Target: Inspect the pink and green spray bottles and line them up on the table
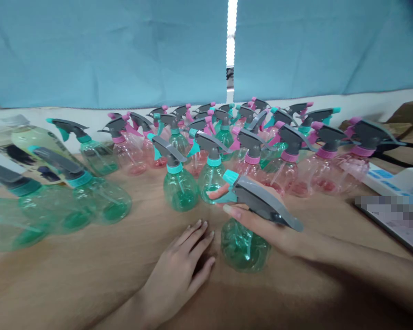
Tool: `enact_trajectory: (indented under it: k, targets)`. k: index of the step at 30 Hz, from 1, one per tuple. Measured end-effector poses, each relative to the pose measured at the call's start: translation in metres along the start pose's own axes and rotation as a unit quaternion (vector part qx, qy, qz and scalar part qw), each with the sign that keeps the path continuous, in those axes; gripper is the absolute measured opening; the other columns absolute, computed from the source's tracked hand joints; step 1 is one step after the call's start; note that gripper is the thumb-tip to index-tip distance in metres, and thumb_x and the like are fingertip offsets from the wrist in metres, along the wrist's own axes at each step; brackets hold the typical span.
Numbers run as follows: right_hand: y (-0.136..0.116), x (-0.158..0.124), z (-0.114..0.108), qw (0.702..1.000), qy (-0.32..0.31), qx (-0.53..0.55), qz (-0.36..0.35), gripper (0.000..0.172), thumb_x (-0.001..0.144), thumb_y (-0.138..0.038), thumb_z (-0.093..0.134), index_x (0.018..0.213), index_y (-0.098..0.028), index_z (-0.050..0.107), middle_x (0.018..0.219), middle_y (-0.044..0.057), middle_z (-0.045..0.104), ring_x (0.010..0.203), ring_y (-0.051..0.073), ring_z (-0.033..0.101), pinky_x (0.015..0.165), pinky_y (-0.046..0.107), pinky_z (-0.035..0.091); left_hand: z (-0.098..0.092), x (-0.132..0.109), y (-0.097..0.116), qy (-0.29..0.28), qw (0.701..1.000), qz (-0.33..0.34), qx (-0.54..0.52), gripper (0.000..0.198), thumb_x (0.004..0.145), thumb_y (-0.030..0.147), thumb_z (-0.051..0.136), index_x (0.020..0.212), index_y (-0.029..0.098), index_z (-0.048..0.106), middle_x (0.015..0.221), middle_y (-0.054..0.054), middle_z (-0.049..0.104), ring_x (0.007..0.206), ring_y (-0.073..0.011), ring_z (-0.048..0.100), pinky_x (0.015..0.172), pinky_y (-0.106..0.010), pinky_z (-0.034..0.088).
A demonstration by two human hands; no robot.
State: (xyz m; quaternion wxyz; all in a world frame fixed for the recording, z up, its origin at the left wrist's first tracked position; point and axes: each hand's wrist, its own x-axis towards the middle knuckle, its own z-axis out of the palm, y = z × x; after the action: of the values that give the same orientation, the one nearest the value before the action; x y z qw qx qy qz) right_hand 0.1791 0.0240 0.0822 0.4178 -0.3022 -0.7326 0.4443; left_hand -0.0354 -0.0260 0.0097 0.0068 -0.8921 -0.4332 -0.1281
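My right hand [261, 224] is wrapped around the neck of a green spray bottle [244, 250], with its grey and turquoise trigger head tipping toward the upper left. The bottle's collar is hidden behind my fingers. To the left of it, my left hand [186, 259] lies on the table with its fingers stretched forward and holds nothing. Just beyond both hands stand two more green spray bottles, the nearer one [181, 190] with a turquoise collar.
Behind are several pink spray bottles [298, 176] mixed with green ones. More green bottles [105, 201] stand at the left on the wooden table [131, 270], by a larger pale-yellow container [37, 140]. A flat dark-edged device [395, 224] lies at right. Blue cloth [124, 50] hangs behind.
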Motion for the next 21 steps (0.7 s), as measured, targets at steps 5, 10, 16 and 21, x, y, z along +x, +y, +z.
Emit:
enact_trajectory:
  k: [5,10,16,21]
  targets:
    - [-0.0005,0.0000,0.0000,1.000,-0.002,-0.008,0.015,0.022,0.084,-0.031,0.057,0.102,-0.020,0.057,0.071,-0.001,0.058,0.059,0.012,0.052,0.055,0.025,0.044,0.0002,0.0002,0.0001,-0.006,1.000,0.006,0.010,0.040,0.097,0.031,0.047,0.133,0.014,0.051,0.140,-0.010,0.050,0.131,-0.0258,0.043,0.105,-0.042,0.039]
    - [-0.0001,0.0012,0.0006,1.000,-0.003,0.005,0.026,0.021,0.083,-0.030,0.058,0.102,-0.020,0.057,0.069,-0.002,0.056,0.057,0.011,0.050,0.055,0.025,0.044,0.0006,-0.0001,-0.0007,-0.006,1.000,0.007,0.013,0.040,0.097,0.030,0.046,0.134,0.014,0.050,0.141,-0.010,0.050,0.131,-0.0259,0.042,0.105,-0.044,0.039]
    - [0.0030,-0.0009,0.0006,0.999,-0.015,0.016,0.033,0.021,0.084,-0.031,0.058,0.104,-0.022,0.057,0.067,-0.004,0.052,0.054,0.010,0.045,0.058,0.025,0.046,0.0007,0.0001,-0.0006,-0.008,1.000,0.000,0.008,0.041,0.098,0.031,0.046,0.135,0.015,0.049,0.141,-0.009,0.049,0.132,-0.0253,0.042,0.105,-0.043,0.039]
    - [0.0045,-0.0016,-0.0003,1.000,-0.012,0.011,0.024,0.021,0.085,-0.032,0.058,0.104,-0.023,0.057,0.062,-0.006,0.048,0.051,0.010,0.042,0.061,0.027,0.050,0.0017,-0.0002,-0.0002,-0.012,1.000,0.002,0.005,0.041,0.097,0.030,0.047,0.136,0.014,0.048,0.142,-0.009,0.049,0.132,-0.0249,0.041,0.105,-0.044,0.039]
